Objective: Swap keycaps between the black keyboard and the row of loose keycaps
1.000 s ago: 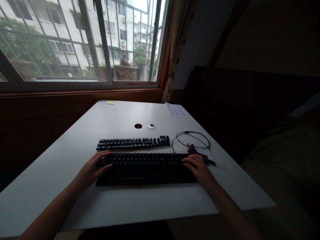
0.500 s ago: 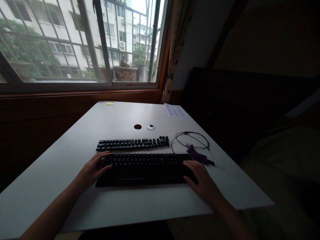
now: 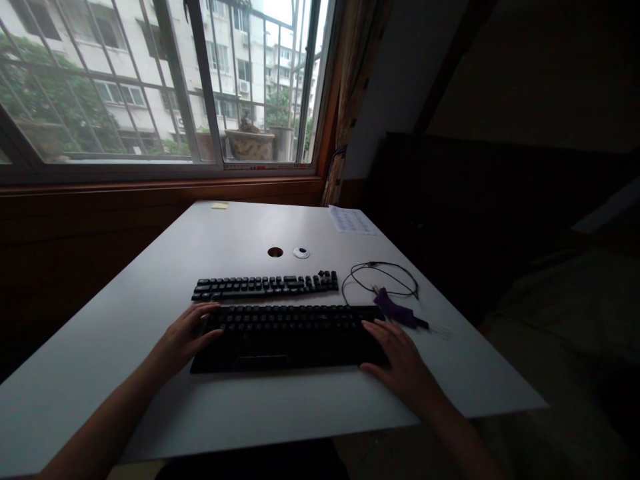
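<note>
A black keyboard (image 3: 300,347) with a wide front rest lies flat on the desk. My left hand (image 3: 187,333) is at its left end, fingers stretched toward the upper left corner and thumb apart over the front part. On the right end is my right hand (image 3: 395,353), its fingers laid over the top and its thumb by the front edge, spread from the fingers. Just behind the keyboard, rows of black keycaps (image 3: 265,287) sit in a keyboard-like layout, a few tilted at the right. Both palms' undersides are hidden.
Right of the keyboard lie a purple cloth-like piece (image 3: 395,310), a thin wire tool (image 3: 440,332) and a looped black cable (image 3: 417,283). Farther back are a cable hole (image 3: 275,252), its white round cover (image 3: 301,253), a printed sheet (image 3: 353,221) and yellow notes (image 3: 220,206). A window stands beyond.
My right hand has shifted slightly left over the keyboard's right end, its thumb now lower by the front edge. My left hand has stayed nearly still.
</note>
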Tool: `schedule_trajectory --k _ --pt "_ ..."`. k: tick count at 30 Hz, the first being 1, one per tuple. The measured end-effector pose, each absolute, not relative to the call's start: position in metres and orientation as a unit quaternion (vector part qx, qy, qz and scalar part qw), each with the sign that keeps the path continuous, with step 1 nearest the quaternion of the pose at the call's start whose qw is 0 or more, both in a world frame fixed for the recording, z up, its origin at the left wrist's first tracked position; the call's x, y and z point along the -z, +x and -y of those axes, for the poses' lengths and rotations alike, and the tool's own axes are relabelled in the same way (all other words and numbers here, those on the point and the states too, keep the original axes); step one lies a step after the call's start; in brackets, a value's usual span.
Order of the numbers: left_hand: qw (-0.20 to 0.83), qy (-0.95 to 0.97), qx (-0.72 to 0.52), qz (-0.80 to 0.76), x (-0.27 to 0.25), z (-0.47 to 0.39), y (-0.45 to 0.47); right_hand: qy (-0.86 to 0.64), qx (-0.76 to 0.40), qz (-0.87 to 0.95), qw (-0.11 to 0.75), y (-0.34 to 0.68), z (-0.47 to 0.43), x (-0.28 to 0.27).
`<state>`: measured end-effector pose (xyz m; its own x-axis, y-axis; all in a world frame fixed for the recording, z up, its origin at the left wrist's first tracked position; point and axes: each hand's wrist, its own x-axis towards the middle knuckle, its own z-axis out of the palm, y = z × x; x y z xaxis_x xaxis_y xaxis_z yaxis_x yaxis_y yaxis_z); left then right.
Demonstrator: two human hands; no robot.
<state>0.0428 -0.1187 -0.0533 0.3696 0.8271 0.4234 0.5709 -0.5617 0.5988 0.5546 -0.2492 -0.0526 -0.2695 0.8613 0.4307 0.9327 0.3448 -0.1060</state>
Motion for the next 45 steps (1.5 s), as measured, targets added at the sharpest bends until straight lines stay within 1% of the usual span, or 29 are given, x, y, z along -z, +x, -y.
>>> schedule_trajectory --k 9,17,22,27,32,36,39,43,45 --pt "0.151 0.81 -0.353 -0.443 0.052 0.117 0.042 -0.584 0.092 0.778 0.214 0.554 0.25 0.055" --pt "0.178 0.804 -0.362 -0.436 0.051 0.119 0.044 -0.575 0.076 0.781 0.229 0.55 0.251 0.053" --pt "0.178 0.804 -0.36 -0.439 0.049 0.119 0.044 -0.583 0.078 0.774 0.237 0.549 0.253 0.05" --pt "0.19 0.8 -0.361 -0.44 0.049 0.119 0.044 -0.566 0.076 0.777 0.263 0.548 0.256 0.045" --pt "0.186 0.799 -0.363 -0.442 0.049 0.12 0.045 -0.587 0.075 0.765 0.256 0.547 0.256 0.045" --pt "0.18 0.799 -0.362 -0.444 0.052 0.119 0.043 -0.568 0.075 0.778 0.259 0.547 0.255 0.047" --pt "0.186 0.802 -0.359 -0.44 0.054 0.117 0.042 -0.575 0.077 0.776 0.246 0.547 0.255 0.046" --pt "0.184 0.803 -0.357 -0.44 0.052 0.118 0.042 -0.572 0.086 0.774 0.257 0.547 0.255 0.047" --pt "0.179 0.804 -0.357 -0.44 0.051 0.118 0.042 -0.576 0.083 0.774 0.25 0.547 0.255 0.047"
